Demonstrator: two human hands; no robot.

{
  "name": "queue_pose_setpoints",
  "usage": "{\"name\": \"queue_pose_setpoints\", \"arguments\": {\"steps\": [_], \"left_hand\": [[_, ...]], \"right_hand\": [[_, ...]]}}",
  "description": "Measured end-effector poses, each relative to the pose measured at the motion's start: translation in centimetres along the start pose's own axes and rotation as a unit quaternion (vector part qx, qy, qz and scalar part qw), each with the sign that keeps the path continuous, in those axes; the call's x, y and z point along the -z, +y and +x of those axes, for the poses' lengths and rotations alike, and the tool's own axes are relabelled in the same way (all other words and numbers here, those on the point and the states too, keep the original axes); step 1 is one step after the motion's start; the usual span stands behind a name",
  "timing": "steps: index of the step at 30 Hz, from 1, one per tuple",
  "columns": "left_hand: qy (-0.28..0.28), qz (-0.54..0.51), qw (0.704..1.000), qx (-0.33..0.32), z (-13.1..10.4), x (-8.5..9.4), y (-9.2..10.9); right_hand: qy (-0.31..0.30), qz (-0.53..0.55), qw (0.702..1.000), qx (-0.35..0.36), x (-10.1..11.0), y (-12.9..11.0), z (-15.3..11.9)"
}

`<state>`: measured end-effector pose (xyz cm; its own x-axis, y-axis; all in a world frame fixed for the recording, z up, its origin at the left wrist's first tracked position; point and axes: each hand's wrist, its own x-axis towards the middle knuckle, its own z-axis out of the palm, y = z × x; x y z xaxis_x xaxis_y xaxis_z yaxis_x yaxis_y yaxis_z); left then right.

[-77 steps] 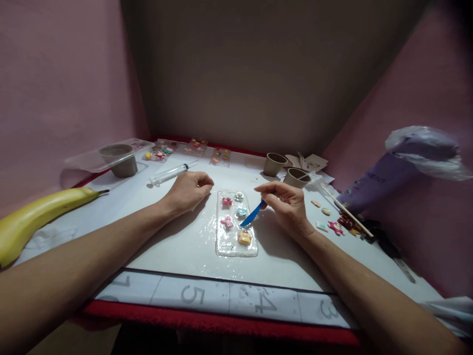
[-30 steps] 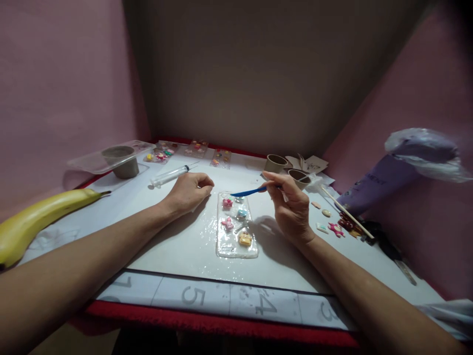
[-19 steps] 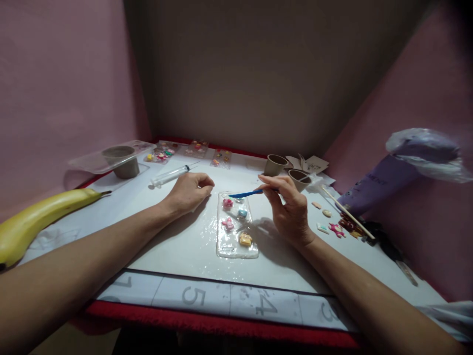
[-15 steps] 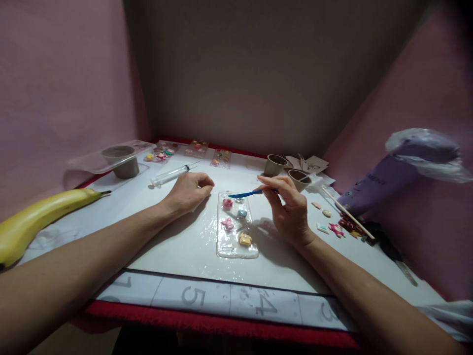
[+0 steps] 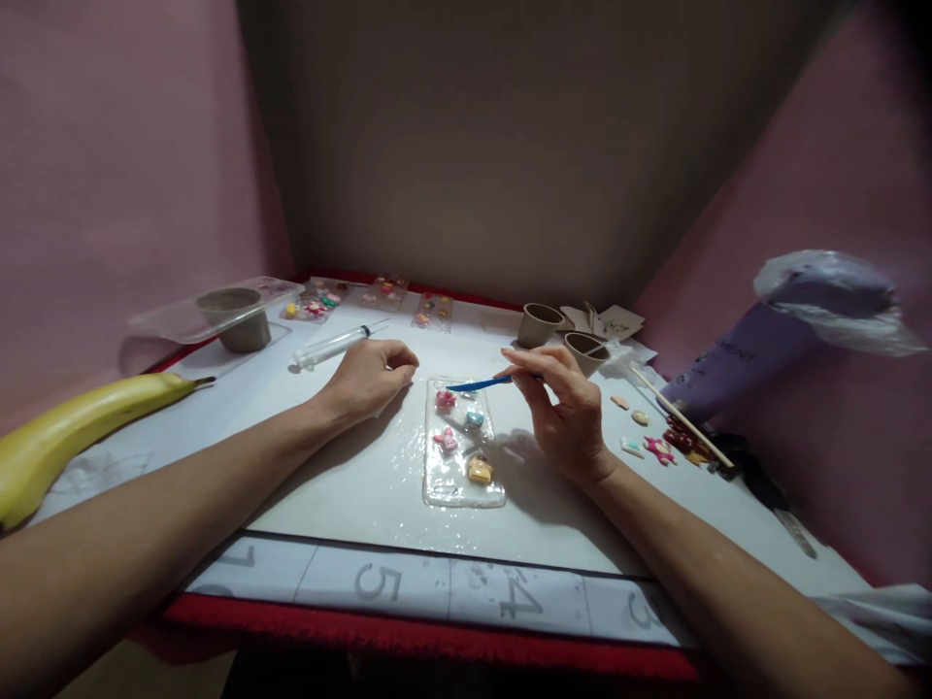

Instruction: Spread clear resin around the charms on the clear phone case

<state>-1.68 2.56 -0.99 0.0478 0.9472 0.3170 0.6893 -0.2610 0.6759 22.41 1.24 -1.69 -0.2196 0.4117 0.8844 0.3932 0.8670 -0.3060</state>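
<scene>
A clear phone case (image 5: 460,490) lies flat on the white board (image 5: 349,485), coated in something glossy. On it sit small charms: a pink-red one (image 5: 446,399), a blue one (image 5: 473,418), a pink rabbit-like one (image 5: 446,441) and a yellow one (image 5: 480,470). My right hand (image 5: 568,413) pinches a slim blue modelling tool (image 5: 477,384), whose tip is over the pink-red charm; whether it touches, I cannot tell. Left of the case, my left hand (image 5: 379,379) rests on the board with its fingers curled in, nothing visible in them.
A syringe (image 5: 331,348) lies beyond my left hand, near a grey cup (image 5: 244,325) and a banana (image 5: 94,417). Decorated cases (image 5: 433,312) line the back. Two brown cups (image 5: 540,325), loose charms (image 5: 659,449), a wooden stick (image 5: 681,416) and a purple bag (image 5: 743,359) are at right.
The whole view has shifted slightly. Both hands keep nearly the same pose, and the blue tool's tip stays by the pink-red charm.
</scene>
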Motion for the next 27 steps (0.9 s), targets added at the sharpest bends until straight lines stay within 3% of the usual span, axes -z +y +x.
{"name": "queue_pose_setpoints", "arguments": {"steps": [27], "left_hand": [[-0.010,-0.011,1.000,-0.004,0.00,0.04,-0.29]], "right_hand": [[-0.002,-0.008,1.000,0.004,-0.02,-0.08,-0.11]]}}
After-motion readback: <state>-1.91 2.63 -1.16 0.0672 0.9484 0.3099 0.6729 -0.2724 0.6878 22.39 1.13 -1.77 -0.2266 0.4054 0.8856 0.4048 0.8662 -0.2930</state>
